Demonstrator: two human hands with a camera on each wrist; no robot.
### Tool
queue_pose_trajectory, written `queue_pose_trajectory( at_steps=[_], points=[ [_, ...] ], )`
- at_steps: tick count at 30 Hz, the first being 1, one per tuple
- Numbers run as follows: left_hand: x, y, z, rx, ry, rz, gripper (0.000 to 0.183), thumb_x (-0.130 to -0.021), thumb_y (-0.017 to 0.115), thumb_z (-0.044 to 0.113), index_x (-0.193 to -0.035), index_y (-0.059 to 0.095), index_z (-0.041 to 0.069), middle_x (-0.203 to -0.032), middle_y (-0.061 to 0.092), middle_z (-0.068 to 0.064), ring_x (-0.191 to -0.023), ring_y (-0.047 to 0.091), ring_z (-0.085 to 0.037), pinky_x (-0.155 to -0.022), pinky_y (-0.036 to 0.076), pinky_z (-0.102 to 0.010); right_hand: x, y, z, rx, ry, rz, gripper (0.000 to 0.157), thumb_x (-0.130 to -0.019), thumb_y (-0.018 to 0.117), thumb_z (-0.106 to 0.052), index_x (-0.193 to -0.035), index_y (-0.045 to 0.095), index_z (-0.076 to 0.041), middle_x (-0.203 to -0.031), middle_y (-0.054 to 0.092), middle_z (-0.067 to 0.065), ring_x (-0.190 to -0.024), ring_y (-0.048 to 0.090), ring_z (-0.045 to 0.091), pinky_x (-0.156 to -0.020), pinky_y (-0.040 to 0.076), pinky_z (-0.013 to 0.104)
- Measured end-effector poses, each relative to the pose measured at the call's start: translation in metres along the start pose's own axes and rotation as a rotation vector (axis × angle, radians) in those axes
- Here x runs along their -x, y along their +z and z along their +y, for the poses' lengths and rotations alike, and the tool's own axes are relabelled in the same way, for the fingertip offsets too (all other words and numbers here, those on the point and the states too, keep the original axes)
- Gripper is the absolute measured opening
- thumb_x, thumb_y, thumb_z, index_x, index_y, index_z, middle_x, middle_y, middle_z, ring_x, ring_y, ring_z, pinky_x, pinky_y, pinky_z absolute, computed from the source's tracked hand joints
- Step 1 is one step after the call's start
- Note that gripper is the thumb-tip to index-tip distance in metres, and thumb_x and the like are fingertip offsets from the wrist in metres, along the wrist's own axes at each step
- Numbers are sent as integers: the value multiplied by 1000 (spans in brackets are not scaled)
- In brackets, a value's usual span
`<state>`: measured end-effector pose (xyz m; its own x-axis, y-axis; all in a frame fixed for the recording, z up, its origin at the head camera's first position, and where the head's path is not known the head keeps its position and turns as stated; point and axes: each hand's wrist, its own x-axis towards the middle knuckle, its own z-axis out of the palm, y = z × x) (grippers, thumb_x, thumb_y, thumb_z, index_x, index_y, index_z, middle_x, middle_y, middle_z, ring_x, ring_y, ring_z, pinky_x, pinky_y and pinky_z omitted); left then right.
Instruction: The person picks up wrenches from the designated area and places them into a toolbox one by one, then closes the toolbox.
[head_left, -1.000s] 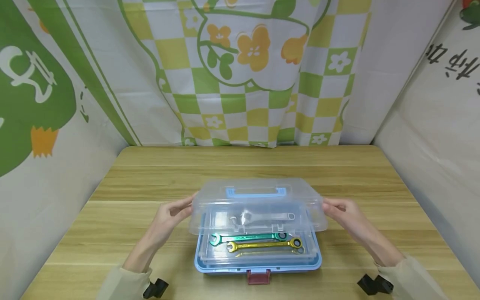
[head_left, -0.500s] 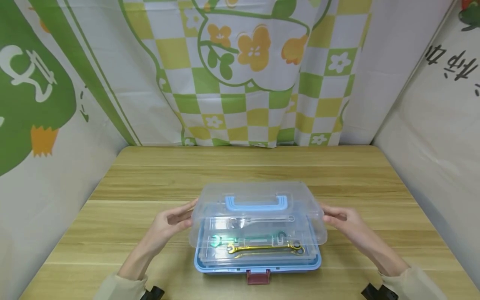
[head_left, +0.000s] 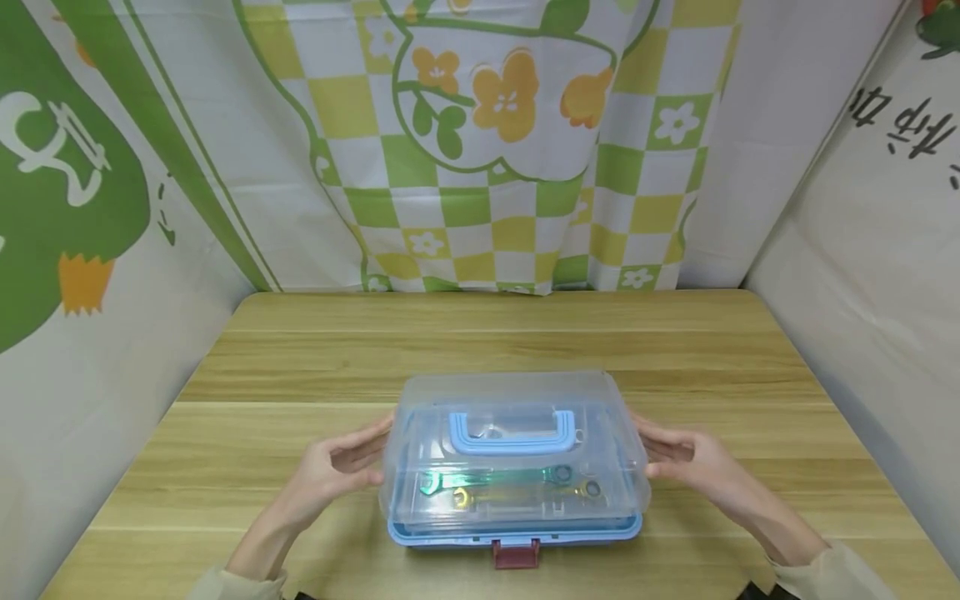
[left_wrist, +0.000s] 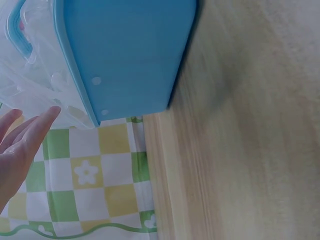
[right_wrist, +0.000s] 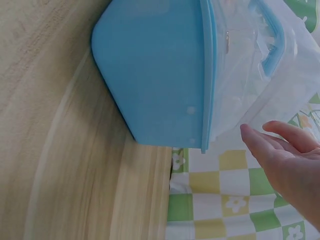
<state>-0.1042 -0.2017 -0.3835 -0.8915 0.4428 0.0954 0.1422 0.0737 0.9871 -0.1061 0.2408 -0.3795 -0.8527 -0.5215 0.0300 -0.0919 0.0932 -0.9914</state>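
A clear lid (head_left: 517, 387) with a light blue handle (head_left: 513, 447) leans low over a blue toolbox (head_left: 405, 536), its front edge a little above the rim. Through the lid show a green wrench (head_left: 495, 477), a gold wrench (head_left: 525, 494) and, partly behind the handle, a silver wrench (head_left: 489, 432). At the lid's left side is my left hand (head_left: 337, 462), fingers extended along it. My right hand (head_left: 690, 458) flanks the lid's right side in the same manner. Both wrist views show fingertips (left_wrist: 54, 111) right at the clear plastic, above the blue wall (right_wrist: 155, 75).
The toolbox stands near the front of a wooden table (head_left: 300, 358). A dark red latch (head_left: 516, 556) hangs down at its front. Behind the table's far edge hangs a checkered curtain (head_left: 480, 208), with white printed sheets (head_left: 862, 250) at the sides.
The lid has swung forward and down, now covering all the wrenches. Both hands have come down and slightly nearer with it, staying at its sides.
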Motion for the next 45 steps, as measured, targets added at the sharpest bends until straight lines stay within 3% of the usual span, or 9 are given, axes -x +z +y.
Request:
queue_pose_trajectory(
  at_steps=[9,17,24,28,33,37,40,42,45],
  points=[
    [9,3,-8,6,47,-49,61,-75,62,-5,-128,32,-14,-136,23,-26,-111,48,-7,-93,40,-24,5,2,7,-35,-22,-43,58,-79,59,4,-128,29,15,-136,33,-15,-115,42,1,-95,35,16],
    [12,6,-14,64,154,-104,63,-73,62,-11,-126,29,-17,-139,33,2,-115,46,-11,-95,38,-23,10,5,14,-64,-43,-79,62,-77,60,6,-129,26,15,-139,29,-14,-118,39,1,-96,33,15],
    [17,7,-17,50,157,-119,64,-74,62,-9,-129,29,-15,-140,19,-22,-119,42,-12,-96,37,-24,12,9,18,-62,-73,-86,66,-76,61,6,-130,24,15,-141,25,-4,-120,38,3,-97,31,16],
    [18,8,-17,32,157,-120,64,-75,62,-8,-129,30,-14,-140,20,-21,-119,42,-11,-96,37,-23,13,9,20,-89,-72,-96,66,-76,60,8,-130,23,15,-141,26,-9,-120,38,3,-97,31,16],
    [19,8,-15,21,110,-124,64,-76,62,-6,-129,29,-14,-141,22,-17,-117,43,-9,-95,38,-23,14,9,22,-102,-82,-110,65,-76,59,9,-129,22,17,-139,28,-15,-120,38,3,-97,31,16],
    [19,9,-8,-11,4,-85,59,-80,60,0,-130,31,-10,-138,23,-25,-114,44,-3,-92,43,-24,14,9,19,-40,-74,-97,65,-77,60,6,-130,24,15,-137,31,-18,-117,41,3,-96,34,17],
    [18,14,-3,-50,-101,7,55,-82,59,7,-131,35,-6,-135,31,-25,-113,46,-4,-89,45,-25,16,8,13,103,-64,-49,63,-77,63,1,-130,31,11,-133,39,-17,-112,46,1,-92,39,16],
    [18,19,-1,-71,-154,85,54,-82,61,9,-129,39,-4,-133,38,-22,-114,47,-11,-88,46,-26,17,8,8,219,-74,-8,61,-76,65,-3,-129,37,7,-130,45,-9,-108,49,2,-89,41,16],
    [16,26,0,-88,-186,179,53,-80,63,9,-126,42,-3,-130,43,-20,-114,47,-20,-87,47,-26,19,8,-1,435,-106,65,57,-75,68,-10,-127,46,-2,-121,55,1,-103,53,3,-85,45,18]
  ],
)
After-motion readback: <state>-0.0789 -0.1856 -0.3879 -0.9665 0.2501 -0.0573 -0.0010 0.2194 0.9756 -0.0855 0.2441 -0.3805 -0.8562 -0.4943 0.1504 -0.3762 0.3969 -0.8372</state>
